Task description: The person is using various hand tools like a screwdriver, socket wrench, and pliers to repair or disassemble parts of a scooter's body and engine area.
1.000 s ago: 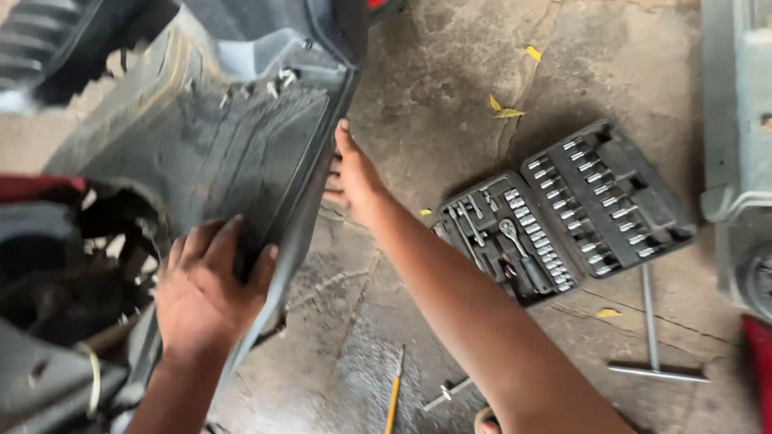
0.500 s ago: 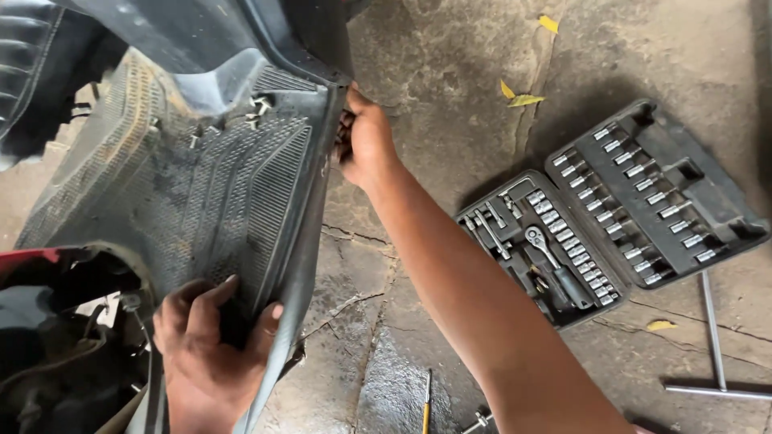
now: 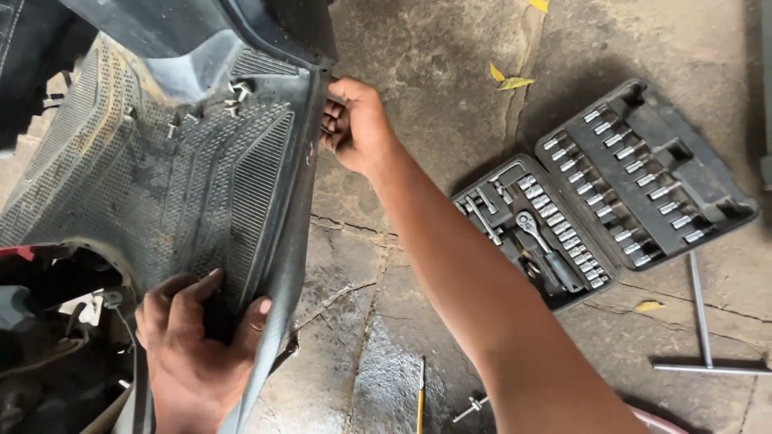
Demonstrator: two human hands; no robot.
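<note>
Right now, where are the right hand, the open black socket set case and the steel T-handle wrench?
right hand (image 3: 354, 120), head view, on the back of the hand
open black socket set case (image 3: 667, 157), head view, on the lid's inner tray
steel T-handle wrench (image 3: 701, 309), head view, on the long shaft

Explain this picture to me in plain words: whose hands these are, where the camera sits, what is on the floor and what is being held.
The view comes from a camera worn on a person's head, looking down at their own two bare hands. The left hand grips the lower edge of a dirty grey ribbed plastic panel, apparently part of a scooter. The right hand holds the same panel's edge higher up. On the cracked concrete floor lies an open black socket set case with a ratchet inside. Beside it lie a metal T-handle wrench, a yellow-handled screwdriver and some yellow leaves.
</note>
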